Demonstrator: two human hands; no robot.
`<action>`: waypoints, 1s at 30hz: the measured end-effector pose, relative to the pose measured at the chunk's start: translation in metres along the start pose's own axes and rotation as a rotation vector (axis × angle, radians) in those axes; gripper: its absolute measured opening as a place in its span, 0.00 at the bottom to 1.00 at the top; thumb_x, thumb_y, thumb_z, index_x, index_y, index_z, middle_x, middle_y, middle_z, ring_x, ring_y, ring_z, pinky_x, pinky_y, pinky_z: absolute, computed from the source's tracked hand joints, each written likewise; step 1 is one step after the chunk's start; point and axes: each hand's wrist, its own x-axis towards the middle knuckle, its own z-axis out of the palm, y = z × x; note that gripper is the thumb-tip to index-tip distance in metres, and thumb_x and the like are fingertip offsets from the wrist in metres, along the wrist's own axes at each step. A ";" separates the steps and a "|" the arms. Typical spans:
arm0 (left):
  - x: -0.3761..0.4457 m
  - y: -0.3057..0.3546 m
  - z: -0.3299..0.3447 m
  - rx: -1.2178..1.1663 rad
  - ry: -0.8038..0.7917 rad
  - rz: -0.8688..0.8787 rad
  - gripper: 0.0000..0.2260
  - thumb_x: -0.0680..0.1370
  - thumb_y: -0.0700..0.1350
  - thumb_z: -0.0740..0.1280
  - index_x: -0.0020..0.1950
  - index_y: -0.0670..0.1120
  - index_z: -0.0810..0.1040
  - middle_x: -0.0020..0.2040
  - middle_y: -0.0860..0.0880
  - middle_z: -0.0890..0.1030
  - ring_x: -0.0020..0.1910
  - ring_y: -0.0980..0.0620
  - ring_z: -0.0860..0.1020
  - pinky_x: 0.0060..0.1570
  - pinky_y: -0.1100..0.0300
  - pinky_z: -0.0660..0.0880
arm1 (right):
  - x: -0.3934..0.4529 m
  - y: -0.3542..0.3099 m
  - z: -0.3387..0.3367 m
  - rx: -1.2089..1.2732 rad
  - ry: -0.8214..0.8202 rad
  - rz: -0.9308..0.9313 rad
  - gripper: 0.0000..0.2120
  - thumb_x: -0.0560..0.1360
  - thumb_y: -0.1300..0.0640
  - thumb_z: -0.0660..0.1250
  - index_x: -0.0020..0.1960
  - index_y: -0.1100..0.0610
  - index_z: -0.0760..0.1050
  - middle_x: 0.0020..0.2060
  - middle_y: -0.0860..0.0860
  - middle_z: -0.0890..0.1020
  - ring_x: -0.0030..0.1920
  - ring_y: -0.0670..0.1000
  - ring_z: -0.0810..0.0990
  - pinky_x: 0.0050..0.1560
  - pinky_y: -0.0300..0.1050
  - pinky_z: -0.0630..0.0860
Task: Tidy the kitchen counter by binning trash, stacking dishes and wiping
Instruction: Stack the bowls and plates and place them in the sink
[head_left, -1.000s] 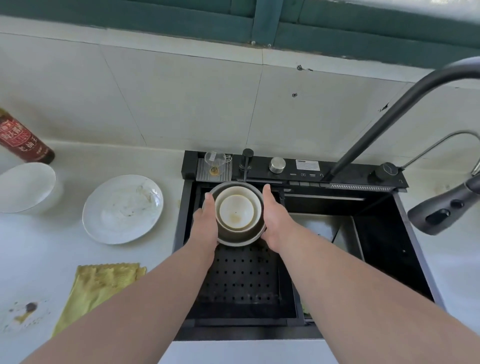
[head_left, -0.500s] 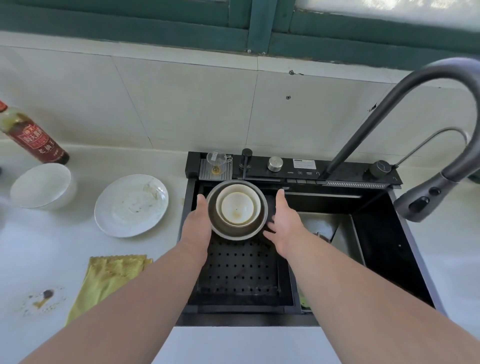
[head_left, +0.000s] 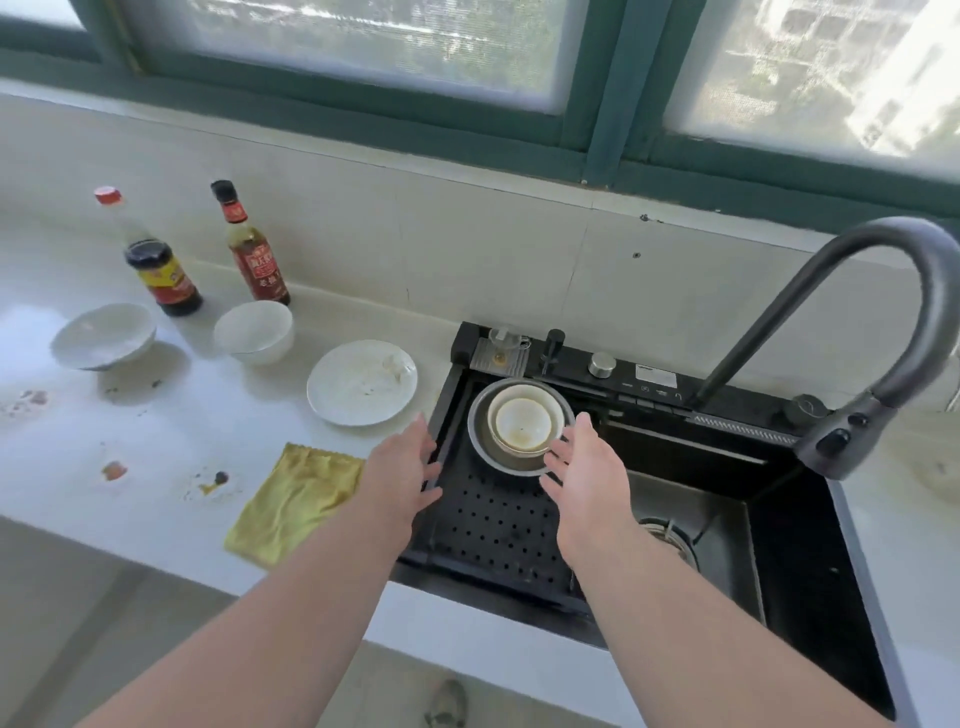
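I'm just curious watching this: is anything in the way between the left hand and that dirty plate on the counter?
Nothing visible. The left hand is open over the sink's edge, and bare counter lies between it and the plate. The yellow cloth lies nearer, off that path.

Pale kitchen counter with a black inset sink at its right. Resting directly on it, from the left: a shallow white bowl, a dark-sauce bottle and a red-labelled bottle upright against the back wall, a deeper white bowl, and a soiled white plate just beside the sink's edge. A crumpled yellow cloth lies near the front edge, with brown stains to its left.
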 end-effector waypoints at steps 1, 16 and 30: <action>-0.011 -0.003 -0.007 -0.015 0.015 0.014 0.23 0.87 0.59 0.62 0.72 0.44 0.77 0.69 0.48 0.81 0.64 0.45 0.81 0.67 0.41 0.79 | -0.009 0.003 0.003 0.018 -0.023 -0.002 0.19 0.86 0.43 0.60 0.67 0.54 0.78 0.63 0.54 0.83 0.63 0.53 0.82 0.72 0.57 0.76; -0.067 0.013 -0.135 -0.177 0.300 0.135 0.17 0.86 0.58 0.64 0.59 0.45 0.81 0.60 0.48 0.85 0.58 0.44 0.84 0.60 0.41 0.82 | -0.078 0.020 0.087 0.087 -0.295 0.030 0.21 0.86 0.42 0.62 0.62 0.59 0.80 0.50 0.57 0.85 0.50 0.56 0.84 0.61 0.57 0.82; 0.075 0.119 -0.292 -0.289 0.337 0.074 0.20 0.86 0.56 0.67 0.69 0.42 0.77 0.63 0.44 0.82 0.61 0.42 0.83 0.62 0.41 0.82 | -0.037 0.030 0.316 -0.108 -0.296 0.035 0.16 0.85 0.42 0.64 0.60 0.54 0.78 0.56 0.56 0.85 0.54 0.56 0.85 0.45 0.50 0.82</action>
